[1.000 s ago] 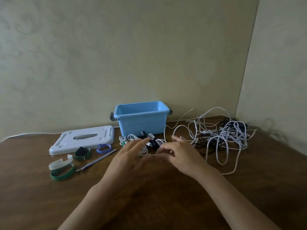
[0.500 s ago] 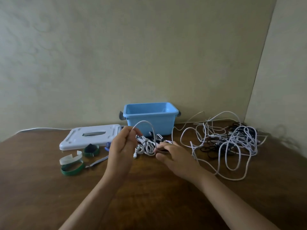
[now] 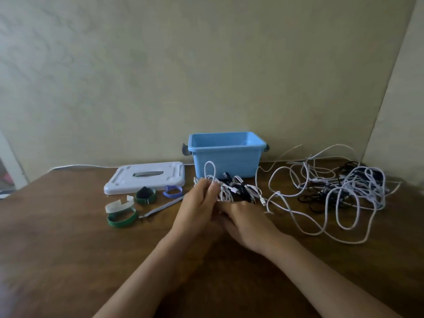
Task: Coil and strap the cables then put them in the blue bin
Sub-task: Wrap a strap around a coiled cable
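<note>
Your left hand (image 3: 202, 198) pinches a white cable (image 3: 210, 172) loop at frame centre before the bin (image 3: 227, 154), your right hand (image 3: 243, 216) lies flat alongside; tugging could snag neighbouring coils (image 3: 238, 191).

A white lid (image 3: 144, 179) lies flat on the brown wooden table (image 3: 57, 249), which stands against a plain beige wall (image 3: 160, 76).

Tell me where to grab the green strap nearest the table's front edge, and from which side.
Pinch the near arc of the green strap from above, one finger inside the ring. It stands on edge as an open loop, so the thin wall is free there; the white strap crowds its far side.
</note>
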